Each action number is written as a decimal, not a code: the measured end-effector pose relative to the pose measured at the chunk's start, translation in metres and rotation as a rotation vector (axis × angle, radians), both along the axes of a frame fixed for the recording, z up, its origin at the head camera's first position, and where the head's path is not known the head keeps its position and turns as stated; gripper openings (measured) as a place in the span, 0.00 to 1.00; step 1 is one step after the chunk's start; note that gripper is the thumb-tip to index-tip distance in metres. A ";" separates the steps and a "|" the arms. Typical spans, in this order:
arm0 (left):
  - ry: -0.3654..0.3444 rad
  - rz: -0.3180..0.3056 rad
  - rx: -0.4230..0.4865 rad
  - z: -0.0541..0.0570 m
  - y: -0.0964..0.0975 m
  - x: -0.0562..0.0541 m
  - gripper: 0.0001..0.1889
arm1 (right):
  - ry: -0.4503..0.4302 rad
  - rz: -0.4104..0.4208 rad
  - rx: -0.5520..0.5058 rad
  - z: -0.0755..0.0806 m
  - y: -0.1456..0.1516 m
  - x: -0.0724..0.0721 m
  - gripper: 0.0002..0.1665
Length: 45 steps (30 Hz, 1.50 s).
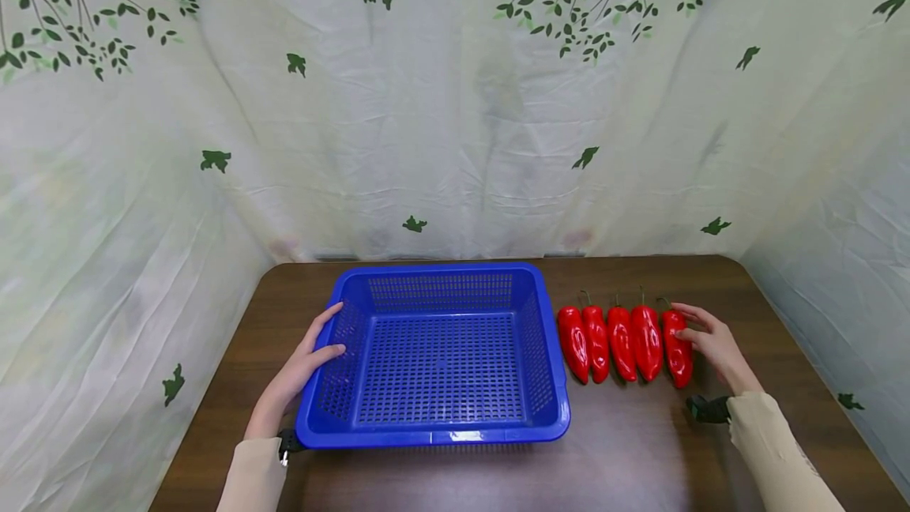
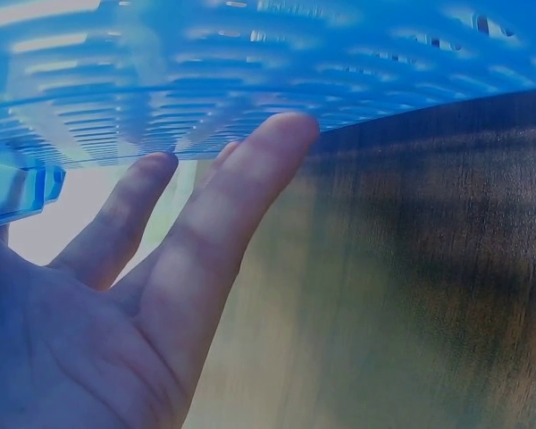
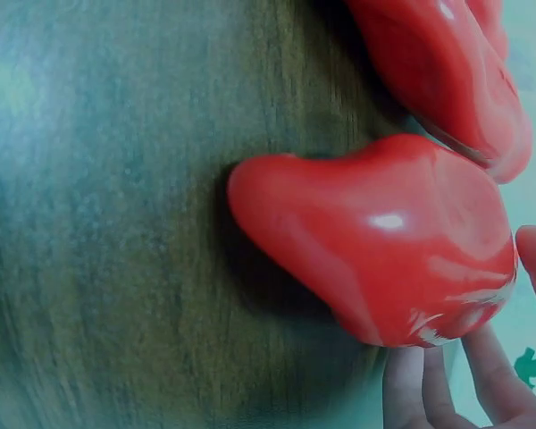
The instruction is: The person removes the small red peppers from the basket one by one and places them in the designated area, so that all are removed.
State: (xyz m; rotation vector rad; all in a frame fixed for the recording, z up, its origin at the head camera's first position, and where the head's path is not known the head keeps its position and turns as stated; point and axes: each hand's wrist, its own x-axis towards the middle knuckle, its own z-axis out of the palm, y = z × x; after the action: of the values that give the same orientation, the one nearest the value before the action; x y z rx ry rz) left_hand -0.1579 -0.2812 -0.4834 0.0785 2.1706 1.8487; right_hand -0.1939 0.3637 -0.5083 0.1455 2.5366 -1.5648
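A blue plastic basket (image 1: 441, 370) with slotted walls and floor stands on the table, nothing inside it. My left hand (image 1: 302, 370) holds its left side, thumb over the rim; in the left wrist view the fingers (image 2: 250, 197) reach along the outside of the slotted wall (image 2: 205, 107). To the basket's right lie several glossy red peppers (image 1: 621, 342) in a row, green stems pointing away. My right hand (image 1: 718, 342) grips the rightmost red pepper (image 1: 678, 350), thumb on top and fingers at its stem end. The right wrist view shows that pepper (image 3: 384, 241) close up, its neighbour (image 3: 447, 80) beside it.
The brown wooden table (image 1: 611, 449) runs up to a pale curtain (image 1: 441, 141) printed with leaves and branches, which also hangs at both sides. The peppers lie close to the basket's right wall. Dark bands circle both wrists.
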 end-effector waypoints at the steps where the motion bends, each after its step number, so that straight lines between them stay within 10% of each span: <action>1: 0.000 -0.001 0.000 0.000 0.000 0.000 0.35 | 0.002 -0.002 -0.001 0.000 0.000 0.000 0.31; 28: 0.004 -0.016 -0.015 0.001 -0.001 -0.001 0.35 | 0.142 -0.066 -0.032 0.000 0.002 0.004 0.28; 45: 0.094 -0.036 -0.145 0.011 -0.004 -0.002 0.35 | 0.228 -0.076 0.010 0.030 -0.022 0.008 0.28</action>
State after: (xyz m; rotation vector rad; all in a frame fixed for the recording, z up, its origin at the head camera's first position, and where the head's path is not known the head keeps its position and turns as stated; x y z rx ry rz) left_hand -0.1595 -0.2856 -0.4724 0.1765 2.3431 1.6948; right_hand -0.1859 0.3412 -0.4778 0.0684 2.7402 -1.6851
